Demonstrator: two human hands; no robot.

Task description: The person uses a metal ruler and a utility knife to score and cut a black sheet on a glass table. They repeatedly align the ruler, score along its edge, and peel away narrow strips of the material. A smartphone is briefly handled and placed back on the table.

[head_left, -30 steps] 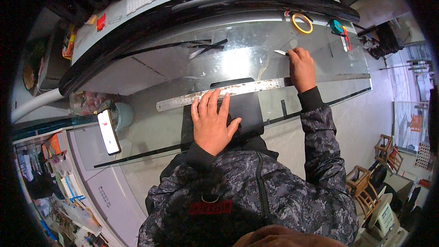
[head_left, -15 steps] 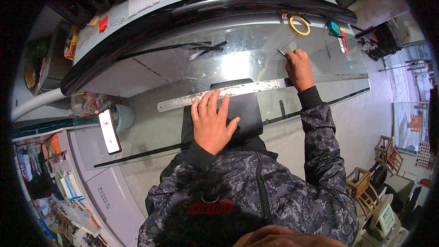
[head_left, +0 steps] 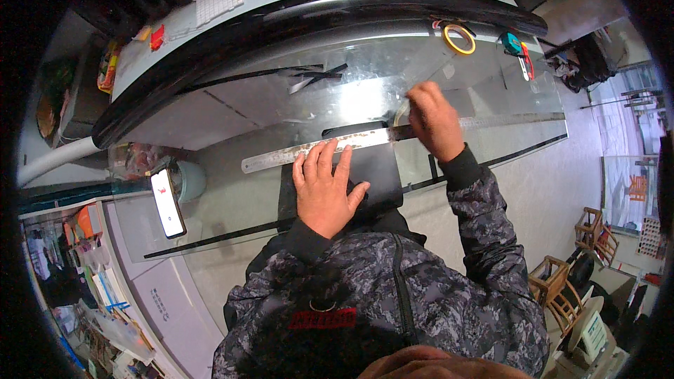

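Note:
A long steel ruler (head_left: pixel 270 160) lies across a clear glass sheet (head_left: pixel 491 95) in front of me. My left hand (head_left: pixel 324 189) rests flat near the ruler's middle, fingers spread and fingertips on it. Just beyond the ruler's upper edge, my right hand (head_left: pixel 434 121) is closed, slightly blurred. A slim pen-like tool (head_left: pixel 408 97) is in its grip, mostly hidden by the fingers, so its exact kind does not show. To the right of that hand the ruler runs on, looking darker there. Thin black strips (head_left: pixel 319 78) lie crossed on the glass, left of the right hand.
Behind the glass curves a long, glossy black rounded edge (head_left: pixel 316 10). A yellow tape roll (head_left: pixel 459 39) and a teal tape measure (head_left: pixel 512 43) sit at the far right. At the left lies a phone (head_left: pixel 167 203) with a lit screen. Wooden stools (head_left: pixel 551 277) stand lower right.
My right hand has moved left along the ruler with the slim tool, from right of the bright reflection to close beside it. My left hand and the ruler have stayed put.

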